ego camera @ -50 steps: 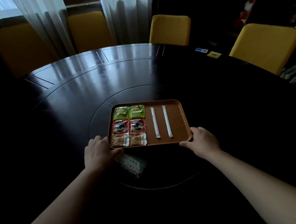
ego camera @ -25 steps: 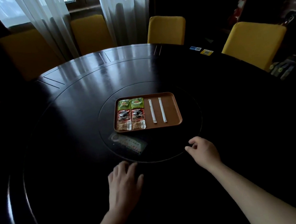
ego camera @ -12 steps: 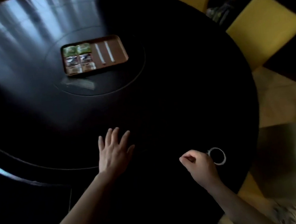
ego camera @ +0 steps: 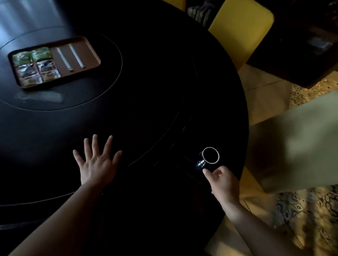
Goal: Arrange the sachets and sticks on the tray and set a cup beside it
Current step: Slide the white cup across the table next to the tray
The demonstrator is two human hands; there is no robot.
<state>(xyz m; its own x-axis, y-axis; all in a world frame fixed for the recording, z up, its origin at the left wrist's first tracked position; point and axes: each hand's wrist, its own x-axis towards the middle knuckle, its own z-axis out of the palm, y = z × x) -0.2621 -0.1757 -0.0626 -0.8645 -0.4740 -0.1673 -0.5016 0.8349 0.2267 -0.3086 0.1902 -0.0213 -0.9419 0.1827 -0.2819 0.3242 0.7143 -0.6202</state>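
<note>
Half a second ago the right hand (ego camera: pixel 223 181) was curled up just beside the cup (ego camera: pixel 208 159). Now it has opened a little and one finger touches the cup's dark side. It is not gripping the cup yet. The left hand (ego camera: pixel 96 163) was flat on the table (ego camera: pixel 159 87) before, and it stays flat there, with its fingers spread wider and nothing in it. The view has also swung, so the tray (ego camera: pixel 91 52) sits a bit lower in the picture than it did.

The cup stands close to the table's near right edge, well apart from the tray. The tray is far off at the upper left, inside a round ring in the table top. The sachets (ego camera: pixel 35 66) fill its left half in neat rows. The two sticks (ego camera: pixel 71 56) lie side by side on its right half.

Between the hands and the tray the dark table top is bare. Past the table's right edge are a yellow chair (ego camera: pixel 241 26) and a patterned rug (ego camera: pixel 324 222).
</note>
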